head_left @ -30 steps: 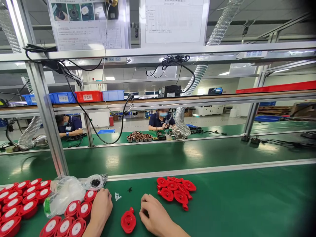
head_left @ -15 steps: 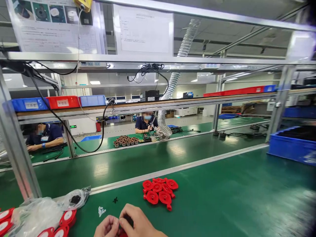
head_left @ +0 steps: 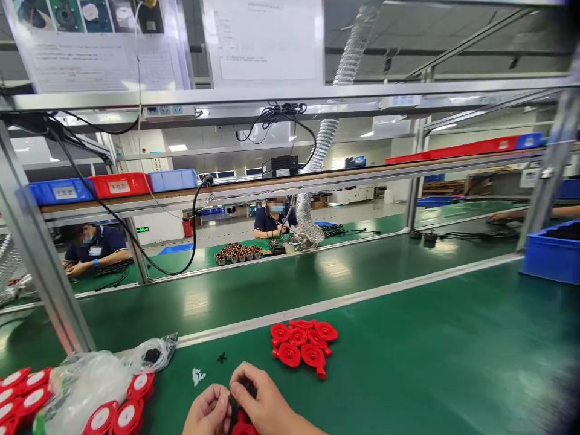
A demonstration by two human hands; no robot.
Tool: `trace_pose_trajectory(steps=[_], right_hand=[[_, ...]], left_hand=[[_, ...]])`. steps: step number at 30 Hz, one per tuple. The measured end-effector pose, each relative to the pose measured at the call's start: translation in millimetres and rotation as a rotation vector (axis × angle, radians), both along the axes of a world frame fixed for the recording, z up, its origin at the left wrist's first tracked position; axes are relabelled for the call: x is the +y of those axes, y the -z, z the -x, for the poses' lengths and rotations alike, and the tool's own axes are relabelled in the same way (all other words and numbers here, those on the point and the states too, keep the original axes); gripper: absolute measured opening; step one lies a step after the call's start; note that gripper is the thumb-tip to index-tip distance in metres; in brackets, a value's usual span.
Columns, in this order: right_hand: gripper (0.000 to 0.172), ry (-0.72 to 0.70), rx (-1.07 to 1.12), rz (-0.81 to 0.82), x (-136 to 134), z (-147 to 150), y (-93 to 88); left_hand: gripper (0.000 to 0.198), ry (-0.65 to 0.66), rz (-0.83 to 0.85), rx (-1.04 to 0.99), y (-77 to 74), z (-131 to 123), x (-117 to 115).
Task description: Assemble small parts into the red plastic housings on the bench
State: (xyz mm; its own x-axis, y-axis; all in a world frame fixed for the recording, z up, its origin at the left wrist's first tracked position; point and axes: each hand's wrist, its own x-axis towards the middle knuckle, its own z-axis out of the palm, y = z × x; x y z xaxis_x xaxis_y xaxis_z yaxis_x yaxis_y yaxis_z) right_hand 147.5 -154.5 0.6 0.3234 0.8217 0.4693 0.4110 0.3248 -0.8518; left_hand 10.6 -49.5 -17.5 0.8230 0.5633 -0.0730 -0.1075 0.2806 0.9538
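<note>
My left hand and my right hand meet at the bottom of the view, thumbs and fingertips pinched close together. What sits between the fingertips is too small and covered to make out. Just under them, partly hidden, is a red plastic housing; whether a finger grips it I cannot tell. Beyond my right hand lies a cluster of similar red housings with round bodies and short spouts. Small white pieces and a few tiny black pieces lie ahead of my left hand.
Red parts with white discs surround a clear plastic bag at left; a smaller bag holds something black. A blue bin stands at right. A metal rail crosses the green table. Co-workers sit beyond; another person's arm reaches in at right.
The camera view has shifted, so the table items appear a little further right. Both hands stay pinched together over the red housing, more of which now shows. A person's arm has appeared at right.
</note>
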Motion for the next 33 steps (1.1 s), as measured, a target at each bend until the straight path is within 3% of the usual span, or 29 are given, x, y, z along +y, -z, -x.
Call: trace_pose_trajectory(steps=[5,11,18,26,33], right_hand=[[0.026,-0.077,-0.017,-0.001,-2.7,-1.1,-0.9],[0.017,-0.032,-0.106,-0.008,-4.8,-0.4,-4.0],[0.019,0.007,-0.223,-0.012,-8.5,-2.8,-5.3],[0.024,0.035,-0.618,-0.129,-6.8,-7.9,0.6],[0.029,-0.052,-0.513,-0.132,-12.2,-4.5,-7.9]], left_hand=[[0.063,-0.037,-0.033,-0.018,1.0,1.7,-4.0],[0.066,-0.005,-0.045,-0.009,-1.8,1.0,-5.6],[0.068,-0.018,-0.101,0.010,-2.6,-0.8,-9.6],[0.073,-0.047,-0.050,0.031,9.7,-7.1,-5.1],[0.070,-0.096,0.009,0.045,9.4,-4.0,-8.1]])
